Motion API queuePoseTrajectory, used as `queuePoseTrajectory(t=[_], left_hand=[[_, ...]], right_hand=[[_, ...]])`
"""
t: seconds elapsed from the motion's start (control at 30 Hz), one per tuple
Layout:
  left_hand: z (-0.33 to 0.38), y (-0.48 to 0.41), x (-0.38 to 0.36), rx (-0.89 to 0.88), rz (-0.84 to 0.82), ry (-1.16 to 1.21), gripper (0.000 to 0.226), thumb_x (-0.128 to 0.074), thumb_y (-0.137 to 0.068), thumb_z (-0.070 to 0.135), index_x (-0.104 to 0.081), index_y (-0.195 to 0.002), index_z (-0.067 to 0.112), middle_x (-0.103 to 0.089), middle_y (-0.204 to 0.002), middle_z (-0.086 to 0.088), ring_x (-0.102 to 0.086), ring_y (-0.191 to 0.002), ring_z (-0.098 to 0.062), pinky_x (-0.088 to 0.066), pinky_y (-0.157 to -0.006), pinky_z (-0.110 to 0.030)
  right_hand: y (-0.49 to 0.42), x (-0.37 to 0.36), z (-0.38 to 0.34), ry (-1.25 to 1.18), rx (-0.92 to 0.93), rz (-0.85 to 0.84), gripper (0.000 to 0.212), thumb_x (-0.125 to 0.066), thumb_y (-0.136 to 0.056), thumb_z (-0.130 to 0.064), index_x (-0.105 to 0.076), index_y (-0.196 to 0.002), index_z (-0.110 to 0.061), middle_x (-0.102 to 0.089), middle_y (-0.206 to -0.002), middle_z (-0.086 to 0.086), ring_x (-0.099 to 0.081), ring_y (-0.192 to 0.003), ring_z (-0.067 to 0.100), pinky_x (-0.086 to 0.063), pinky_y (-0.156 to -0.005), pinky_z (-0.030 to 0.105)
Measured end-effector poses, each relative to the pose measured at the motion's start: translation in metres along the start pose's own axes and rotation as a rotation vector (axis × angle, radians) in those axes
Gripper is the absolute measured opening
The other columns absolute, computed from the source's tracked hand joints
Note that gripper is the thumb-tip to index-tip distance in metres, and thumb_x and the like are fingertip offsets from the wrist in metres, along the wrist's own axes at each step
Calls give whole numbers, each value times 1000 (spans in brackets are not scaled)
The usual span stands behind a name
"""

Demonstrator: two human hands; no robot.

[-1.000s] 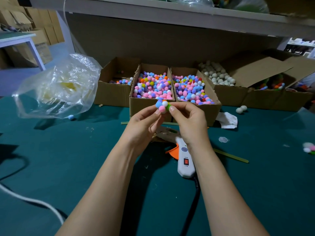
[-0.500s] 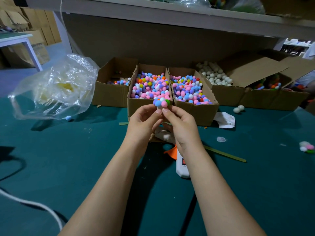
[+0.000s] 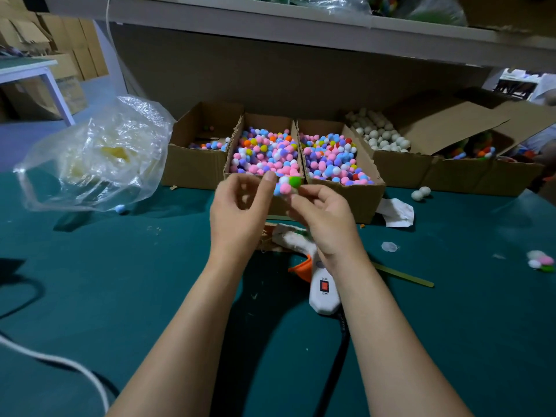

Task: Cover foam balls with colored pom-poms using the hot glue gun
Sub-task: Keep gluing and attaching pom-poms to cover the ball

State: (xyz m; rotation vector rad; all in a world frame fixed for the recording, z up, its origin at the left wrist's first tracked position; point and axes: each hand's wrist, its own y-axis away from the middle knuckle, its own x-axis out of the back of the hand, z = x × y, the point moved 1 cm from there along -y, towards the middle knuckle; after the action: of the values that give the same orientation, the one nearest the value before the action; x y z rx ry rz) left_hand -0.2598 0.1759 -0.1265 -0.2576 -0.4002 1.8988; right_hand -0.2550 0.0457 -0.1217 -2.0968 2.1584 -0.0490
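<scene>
Nearest to us, a white cable (image 3: 60, 365) crosses the green table (image 3: 120, 281) at the left edge. The hot glue gun (image 3: 323, 293) lies flat on the table under the right forearm, its orange trigger turned left and its black cord running towards us. A thin wooden stick (image 3: 403, 275) lies just right of it. Above the gun, the right hand (image 3: 326, 221) pinches the foam ball (image 3: 287, 185) at its fingertips; the ball is partly clad in pom-poms, with pink, blue, white and green ones showing, and is held in the air in front of the boxes. The left hand (image 3: 240, 212) is blurred; its fingers are loosely curled, with nothing seen in them, and its index tip is just beside the ball. We cannot tell whether it touches. Behind the hands stand two cardboard boxes of mixed pom-poms (image 3: 264, 152), side by side and touching. Right of them, a box of bare white foam balls (image 3: 379, 133) stands open, with two loose balls (image 3: 421, 194) on the table before it. A crumpled clear plastic bag (image 3: 96, 158) sits at far left.
</scene>
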Motion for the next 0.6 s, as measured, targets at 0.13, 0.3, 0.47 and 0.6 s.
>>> queuePoseTrajectory(t=[0.13, 0.3, 0.47, 0.6], left_hand=[[10, 1, 1, -81, -198, 123, 20, -60, -90, 39, -66, -106, 29, -67, -109, 9, -63, -104, -1, -50, -82, -15], [13, 3, -2, -13, -171, 365, 19, -47, -102, 24, -64, -110, 21, -71, -92, -1, -74, -85, -15, -56, -67, -21], [6, 1, -3, 43, -65, 375, 26, -37, -107, 23, -58, -122, 21, -57, -49, 7, -69, -65, -6, -54, -62, -18], [10, 4, -4, 45, -62, 355, 23, -43, -104, 30, -60, -119, 23, -67, -62, 11, -68, -68, -1, -52, -61, -16]], right_hand=[[6, -6, -4, -26, -92, -325, 10, -68, -87, -21, -71, -97, -19, -75, -92, 4, -71, -89, 15, -57, -73, 27], [10, -11, -4, -120, -98, -389, 14, -64, -89, -8, -71, -101, -9, -73, -97, 11, -69, -93, 18, -55, -81, 28], [13, -22, -1, -112, -113, -326, 25, -62, -90, -4, -65, -115, -2, -69, -111, 15, -69, -97, 17, -57, -81, 26], [14, -25, -2, -149, -133, -316, 17, -60, -91, -3, -68, -106, -2, -70, -97, 12, -69, -86, 15, -56, -79, 26]])
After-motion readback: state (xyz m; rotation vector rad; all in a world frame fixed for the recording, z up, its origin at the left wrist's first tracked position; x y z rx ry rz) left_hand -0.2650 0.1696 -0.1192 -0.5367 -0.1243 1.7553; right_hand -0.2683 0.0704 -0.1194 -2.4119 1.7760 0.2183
